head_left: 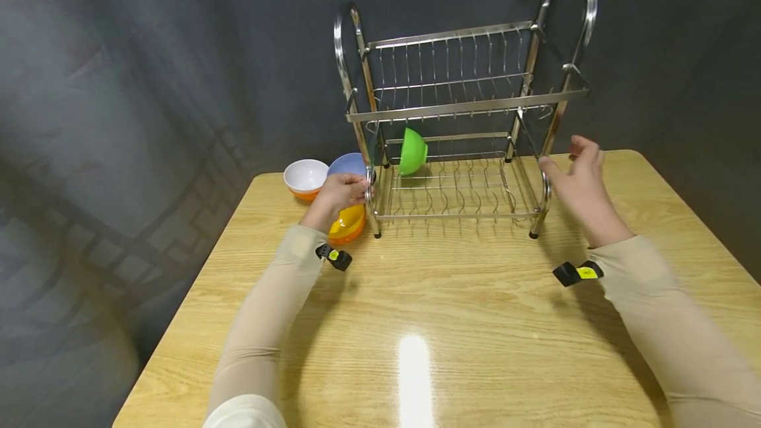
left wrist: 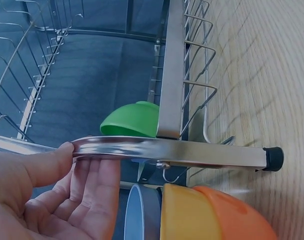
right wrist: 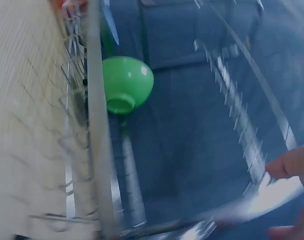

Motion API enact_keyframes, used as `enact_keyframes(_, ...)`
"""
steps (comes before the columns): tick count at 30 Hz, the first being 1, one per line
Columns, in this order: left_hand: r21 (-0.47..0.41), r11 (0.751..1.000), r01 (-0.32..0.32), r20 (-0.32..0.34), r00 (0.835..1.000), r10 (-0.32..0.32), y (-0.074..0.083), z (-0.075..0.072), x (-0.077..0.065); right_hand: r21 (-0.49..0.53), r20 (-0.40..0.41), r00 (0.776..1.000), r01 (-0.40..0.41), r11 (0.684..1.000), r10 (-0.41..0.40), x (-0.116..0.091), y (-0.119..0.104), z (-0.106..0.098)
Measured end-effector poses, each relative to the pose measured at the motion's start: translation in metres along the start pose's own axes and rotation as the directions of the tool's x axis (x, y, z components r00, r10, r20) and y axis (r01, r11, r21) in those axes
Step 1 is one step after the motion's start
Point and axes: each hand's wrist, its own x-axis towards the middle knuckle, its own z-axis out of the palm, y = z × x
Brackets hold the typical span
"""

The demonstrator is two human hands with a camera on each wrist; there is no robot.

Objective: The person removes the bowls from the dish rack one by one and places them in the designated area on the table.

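A two-tier metal dish rack (head_left: 458, 216) stands at the back of the table. My left hand (head_left: 340, 195) holds its left front post (left wrist: 142, 147), thumb on one side and fingers on the other. Beside the right front post, my right hand (head_left: 579, 183) has its thumb and fingers spread apart, holding nothing; the right wrist view is blurred. A green bowl (head_left: 413, 152) sits tilted on its side in the lower tier, towards the left.
Left of the rack are a white-lined orange bowl (head_left: 305, 176), a blue bowl (head_left: 347, 164) and a yellow-and-orange bowl (head_left: 347, 224), partly behind my left hand. The wooden table (head_left: 475, 322) stretches in front. A dark curtain (head_left: 255, 71) hangs behind.
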Motion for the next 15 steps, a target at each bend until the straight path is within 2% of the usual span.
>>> enact_keyframes(2, 0.004, 1.0, -0.002, 0.004, 1.0, 0.002, -0.001, 0.001, 0.0, -0.102, -0.086, 0.991, 0.09, 0.991, -0.099, -0.01, -0.019, 0.009)
enact_keyframes(3, 0.004, 1.0, -0.004, 0.009, 1.0, 0.004, -0.001, 0.001, 0.001, -0.152, -0.085, 0.984, 0.14, 0.978, -0.154, -0.015, -0.028, 0.014)
enact_keyframes(5, 0.007, 1.0, -0.009, 0.01, 1.0, 0.008, -0.001, 0.001, 0.001, -0.183, -0.033, 0.974, 0.214, 0.959, -0.224, -0.021, -0.045, 0.025)
enact_keyframes(7, 0.009, 1.0, -0.012, -0.001, 1.0, 0.012, -0.001, 0.001, 0.001, -0.15, 0.06, 0.969, 0.247, 0.957, -0.24, -0.021, -0.059, 0.038)
enact_keyframes(9, 0.01, 1.0, -0.017, -0.006, 1.0, 0.017, -0.001, 0.0, 0.0, -0.097, 0.155, 0.967, 0.22, 0.971, -0.203, -0.013, -0.067, 0.053)
enact_keyframes(12, 0.005, 1.0, -0.013, -0.012, 1.0, 0.013, -0.002, -0.001, 0.0, -0.024, 0.275, 0.958, 0.097, 0.995, -0.087, 0.011, -0.074, 0.08)
enact_keyframes(15, 0.003, 1.0, -0.007, -0.006, 1.0, 0.007, -0.001, -0.001, 0.001, 0.013, 0.389, 0.919, -0.068, 0.998, 0.057, 0.039, -0.077, 0.107)
